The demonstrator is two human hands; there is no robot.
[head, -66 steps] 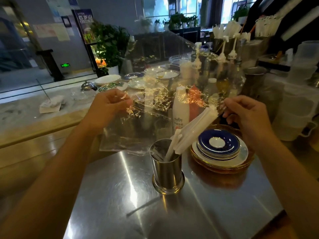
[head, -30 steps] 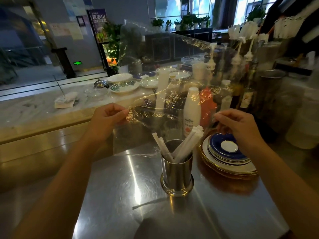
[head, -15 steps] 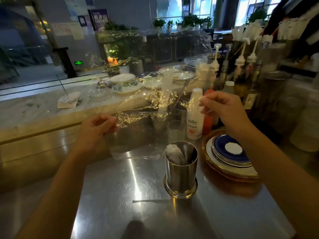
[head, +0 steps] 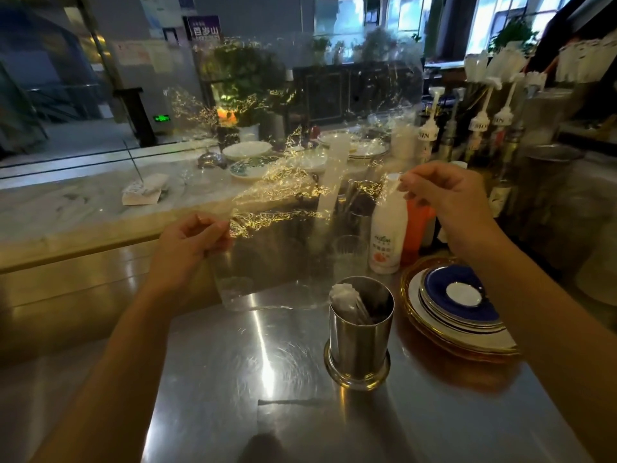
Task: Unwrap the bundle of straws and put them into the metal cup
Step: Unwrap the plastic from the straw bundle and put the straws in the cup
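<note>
Straws (head: 344, 297) in white paper sleeves now sit wholly inside the shiny cylindrical metal cup (head: 359, 332), their tops level with its rim; two seconds ago they stuck out at a slant, and a second ago they fanned above the rim. The clear crinkled plastic wrapper (head: 300, 208) that held them is empty and stretched between both hands above the steel worktop (head: 233, 379). At its left edge the left hand (head: 188, 245) has its grip pinched shut on the film, thumb against forefinger, much as half a second ago. Rightward from that grip the sheet rises and spreads wider than before, its lower edge hanging just left of the cup. At its right edge the right hand (head: 447, 198) keeps thumb and fingertips clamped on the film, higher than the left grip and raised since a second ago. Below that grip stands a white plastic bottle (head: 387, 238), and just right of the cup lies a stack of blue and white saucers (head: 457, 305).
</note>
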